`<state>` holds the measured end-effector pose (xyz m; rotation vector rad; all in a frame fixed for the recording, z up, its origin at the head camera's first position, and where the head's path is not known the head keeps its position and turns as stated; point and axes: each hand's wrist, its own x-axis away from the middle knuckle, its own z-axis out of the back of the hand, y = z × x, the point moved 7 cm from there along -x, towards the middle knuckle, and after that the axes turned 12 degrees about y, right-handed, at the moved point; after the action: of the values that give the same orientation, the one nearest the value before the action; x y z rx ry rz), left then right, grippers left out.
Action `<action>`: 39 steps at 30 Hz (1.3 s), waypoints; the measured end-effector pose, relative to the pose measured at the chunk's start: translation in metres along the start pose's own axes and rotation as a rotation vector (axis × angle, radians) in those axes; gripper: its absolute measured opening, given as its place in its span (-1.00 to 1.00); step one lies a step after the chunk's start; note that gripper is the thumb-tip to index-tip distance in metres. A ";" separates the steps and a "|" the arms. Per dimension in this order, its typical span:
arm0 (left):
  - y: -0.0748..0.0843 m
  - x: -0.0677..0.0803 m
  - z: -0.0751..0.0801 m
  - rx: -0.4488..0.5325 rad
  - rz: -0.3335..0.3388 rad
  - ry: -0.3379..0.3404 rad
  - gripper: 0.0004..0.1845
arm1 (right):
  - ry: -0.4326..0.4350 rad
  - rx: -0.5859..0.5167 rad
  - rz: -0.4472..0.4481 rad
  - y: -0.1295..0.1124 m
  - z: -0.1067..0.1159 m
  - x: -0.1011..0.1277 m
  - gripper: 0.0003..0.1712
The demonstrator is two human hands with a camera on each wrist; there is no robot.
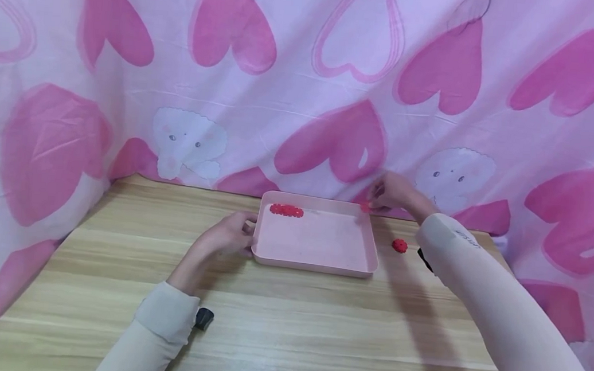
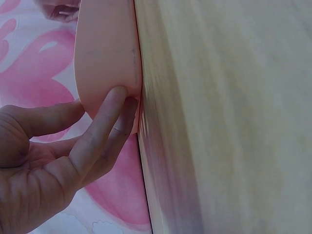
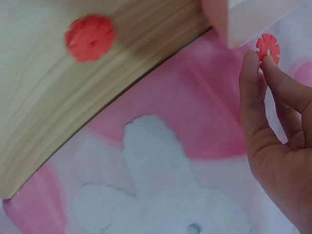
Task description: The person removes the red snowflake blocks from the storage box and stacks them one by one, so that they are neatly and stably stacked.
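Bracing the tray (image 1: 319,241), left hand (image 1: 228,233) relaxed, right hand (image 1: 391,192) pinching a red disc (image 3: 264,45), we should clear the rim (image 1: 317,266).

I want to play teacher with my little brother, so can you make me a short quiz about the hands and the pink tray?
1. Which hand pinches a red disc?

2. True or false: the left hand is holding a red disc too.

3. Seen from the head camera, where in the pink tray are the red pieces?
A) near right corner
B) far left part
C) middle of the near edge

Key:
1. The right hand.
2. False; it touches the tray.
3. B.
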<state>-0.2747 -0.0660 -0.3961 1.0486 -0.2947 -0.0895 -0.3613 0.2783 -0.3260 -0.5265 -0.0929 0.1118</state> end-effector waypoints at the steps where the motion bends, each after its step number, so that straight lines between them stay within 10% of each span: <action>1: -0.001 0.000 0.000 0.002 0.000 -0.001 -0.40 | -0.006 -0.002 -0.018 0.005 0.002 0.002 -0.81; 20: -0.004 0.003 0.000 -0.015 0.012 -0.004 -0.39 | -0.165 -0.060 -0.149 0.094 -0.005 0.050 -0.80; 39: 0.002 0.001 -0.001 0.000 -0.009 -0.017 -0.39 | -0.169 -0.110 -0.192 0.104 -0.012 0.056 -0.73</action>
<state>-0.2739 -0.0649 -0.3948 1.0502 -0.3057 -0.1072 -0.3135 0.3686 -0.3857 -0.6141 -0.3153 -0.0368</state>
